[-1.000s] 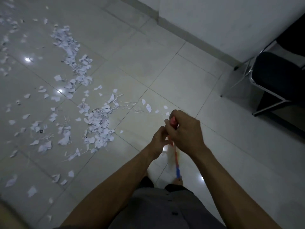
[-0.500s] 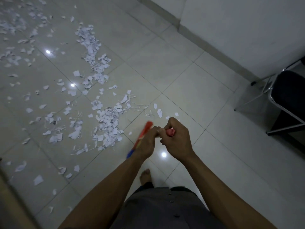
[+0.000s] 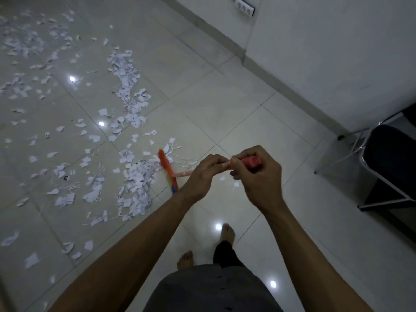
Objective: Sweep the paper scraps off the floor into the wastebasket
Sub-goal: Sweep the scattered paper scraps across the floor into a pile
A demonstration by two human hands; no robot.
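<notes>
White paper scraps point(image 3: 135, 176) lie scattered over the tiled floor point(image 3: 213, 104), thickest in a band running from the upper left toward the middle. A broom with a red-orange head point(image 3: 167, 171) and a pinkish handle point(image 3: 183, 174) touches the right edge of the nearest pile. My left hand point(image 3: 202, 176) grips the handle low down. My right hand point(image 3: 256, 176) grips the red top end of the handle point(image 3: 252, 162). No wastebasket is in view.
A white wall point(image 3: 326, 59) with a grey skirting runs along the right, with a socket strip point(image 3: 244, 7) at the top. A black chair with a metal frame point(image 3: 387, 163) stands at the right edge. My bare feet point(image 3: 227, 233) are on the tiles below my hands.
The broom head has swung forward and left from near my feet up against the scrap pile. Both hands moved up with the handle, and the view shifted so the scraps appear farther right.
</notes>
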